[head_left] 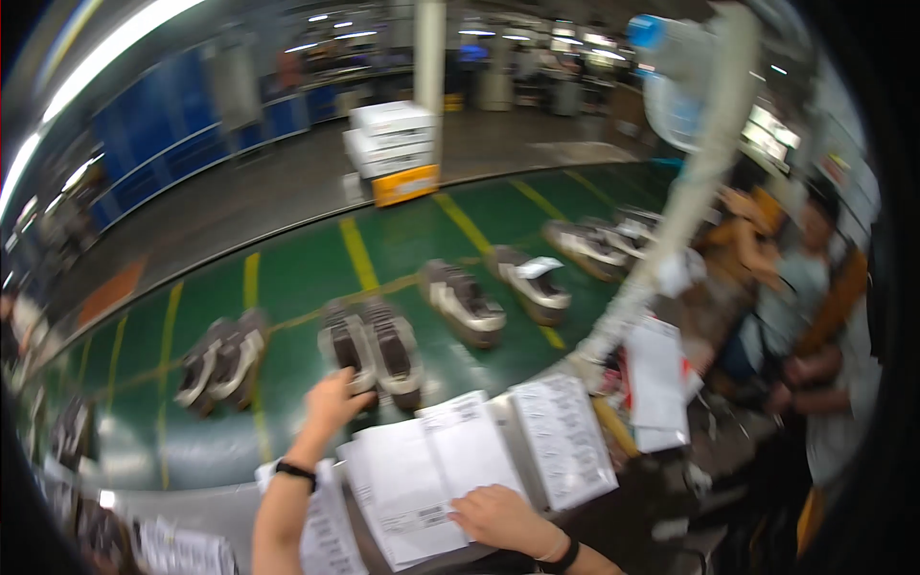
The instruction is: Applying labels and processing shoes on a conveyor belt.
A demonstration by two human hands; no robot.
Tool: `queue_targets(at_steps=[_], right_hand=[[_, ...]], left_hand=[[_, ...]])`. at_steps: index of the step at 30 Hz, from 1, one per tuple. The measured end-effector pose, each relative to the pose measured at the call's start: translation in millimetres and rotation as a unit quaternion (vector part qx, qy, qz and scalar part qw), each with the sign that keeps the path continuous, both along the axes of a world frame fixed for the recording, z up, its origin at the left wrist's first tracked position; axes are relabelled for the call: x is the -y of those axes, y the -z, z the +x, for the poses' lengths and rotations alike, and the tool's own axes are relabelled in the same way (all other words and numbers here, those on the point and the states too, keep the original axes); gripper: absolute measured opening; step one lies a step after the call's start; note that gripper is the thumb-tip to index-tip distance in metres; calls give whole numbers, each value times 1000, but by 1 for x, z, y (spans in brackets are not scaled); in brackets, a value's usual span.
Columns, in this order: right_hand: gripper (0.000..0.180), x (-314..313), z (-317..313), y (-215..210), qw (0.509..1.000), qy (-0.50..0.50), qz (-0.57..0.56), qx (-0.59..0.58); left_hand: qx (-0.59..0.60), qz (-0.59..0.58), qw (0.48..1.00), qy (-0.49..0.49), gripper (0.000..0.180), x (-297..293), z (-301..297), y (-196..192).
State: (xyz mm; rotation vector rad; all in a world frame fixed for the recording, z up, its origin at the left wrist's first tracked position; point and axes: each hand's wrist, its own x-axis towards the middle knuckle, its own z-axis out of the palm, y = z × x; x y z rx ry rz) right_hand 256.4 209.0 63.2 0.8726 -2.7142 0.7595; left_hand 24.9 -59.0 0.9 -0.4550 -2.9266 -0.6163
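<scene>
My left hand (333, 410) reaches over the green conveyor belt and has its fingers and thumb around the near end of a dark shoe (345, 335) with a pale sole. The matching shoe (391, 350) lies right beside it. My right hand (502, 518) is at the lower right edge of white printed sheets (398, 484) at the belt's near rim, fingers curled onto the paper. What lies under its fingertips is hidden. Another pair of shoes (222, 359) sits to the left. Two single shoes (462, 302) (530, 283) lie to the right, the farther one with a white paper on it.
Yellow stripes cross the belt (297, 278). White and orange boxes (391, 144) are stacked beyond it. More shoes (589, 244) lie farther right, by a pale slanting post (671, 230) carrying a fan (676, 86). A co-worker (805, 287) is at the right. More sheets (565, 441) line the near rim.
</scene>
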Motion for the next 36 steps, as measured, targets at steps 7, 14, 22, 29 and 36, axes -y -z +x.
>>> queue_targets(at_steps=[7,14,22,29,36], right_hand=[[16,-6,4,18,998,24,11,50],[20,-3,13,29,998,50,1,48],[16,-10,14,33,994,91,-16,58],[16,-10,6,20,996,60,14,68],[21,-18,-17,-10,997,24,14,67]], left_hand=[[-39,-106,992,-52,46,89,-28,4],[-84,49,984,149,69,-1,-4,-37],[-76,-36,979,184,62,-100,-19,-12],[-21,24,994,106,42,-82,-29,3],[-8,7,992,123,48,-21,-32,2]])
